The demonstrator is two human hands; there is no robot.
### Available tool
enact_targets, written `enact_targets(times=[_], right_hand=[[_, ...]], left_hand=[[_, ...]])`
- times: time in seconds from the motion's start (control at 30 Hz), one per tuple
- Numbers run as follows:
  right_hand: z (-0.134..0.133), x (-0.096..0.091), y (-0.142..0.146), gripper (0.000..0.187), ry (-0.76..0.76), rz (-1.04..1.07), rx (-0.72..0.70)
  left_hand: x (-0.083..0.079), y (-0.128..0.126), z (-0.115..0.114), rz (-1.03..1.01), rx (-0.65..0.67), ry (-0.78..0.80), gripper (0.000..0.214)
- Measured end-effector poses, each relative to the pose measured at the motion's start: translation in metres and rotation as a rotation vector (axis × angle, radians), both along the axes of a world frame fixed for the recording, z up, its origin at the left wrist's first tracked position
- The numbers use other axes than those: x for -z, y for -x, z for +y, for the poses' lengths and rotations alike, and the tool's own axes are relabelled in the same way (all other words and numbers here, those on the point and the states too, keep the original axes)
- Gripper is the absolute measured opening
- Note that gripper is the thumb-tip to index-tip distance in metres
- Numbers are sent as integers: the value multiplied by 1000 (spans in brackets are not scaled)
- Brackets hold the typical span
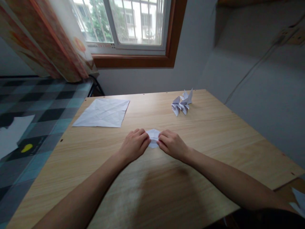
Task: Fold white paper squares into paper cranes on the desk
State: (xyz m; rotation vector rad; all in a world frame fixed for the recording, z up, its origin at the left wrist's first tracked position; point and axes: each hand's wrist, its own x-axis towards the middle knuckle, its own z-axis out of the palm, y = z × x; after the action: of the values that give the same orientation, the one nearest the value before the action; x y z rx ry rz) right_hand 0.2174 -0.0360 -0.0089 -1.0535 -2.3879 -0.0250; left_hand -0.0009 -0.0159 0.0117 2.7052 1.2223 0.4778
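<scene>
A small piece of folded white paper (153,136) is between my two hands, over the middle of the wooden table (107,178). Creases run across it. My left hand (136,143) pinches its left side with curled fingers. On the opposite side, my right hand (172,143) grips the right edge between thumb and fingers. Both side edges of the paper are hidden by the fingertips. Beyond the hands, to the right, stand pointed folded-paper figures (181,103). Back left on the table lies a larger creased white sheet (102,113).
Left of the table is a surface with a checked cloth (52,111), bearing white paper (15,132). A window (140,22) and patterned curtain (52,38) are behind. A cable (250,73) runs down the right wall. More white paper (297,198) shows at lower right.
</scene>
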Motion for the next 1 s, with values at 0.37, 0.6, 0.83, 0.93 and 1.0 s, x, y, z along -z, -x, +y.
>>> enact_targets(times=[0.37, 0.6, 0.83, 0.93, 1.0], right_hand=[[1, -3, -1, 19, -36, -134, -188], [1, -5, -15, 21, 28, -140, -205], [7, -1, -5, 18, 98, 146, -10], [16, 0, 5, 20, 161, 305, 120], [20, 0, 9, 24, 231, 332, 150]], left_hand=[[5, 0, 1, 23, 57, -63, 21], [4, 7, 1, 20, 156, -52, 29], [3, 3, 3, -93, 138, 20, 24], [6, 0, 5, -101, 121, 19, 18], [8, -1, 6, -97, 108, -9, 18]])
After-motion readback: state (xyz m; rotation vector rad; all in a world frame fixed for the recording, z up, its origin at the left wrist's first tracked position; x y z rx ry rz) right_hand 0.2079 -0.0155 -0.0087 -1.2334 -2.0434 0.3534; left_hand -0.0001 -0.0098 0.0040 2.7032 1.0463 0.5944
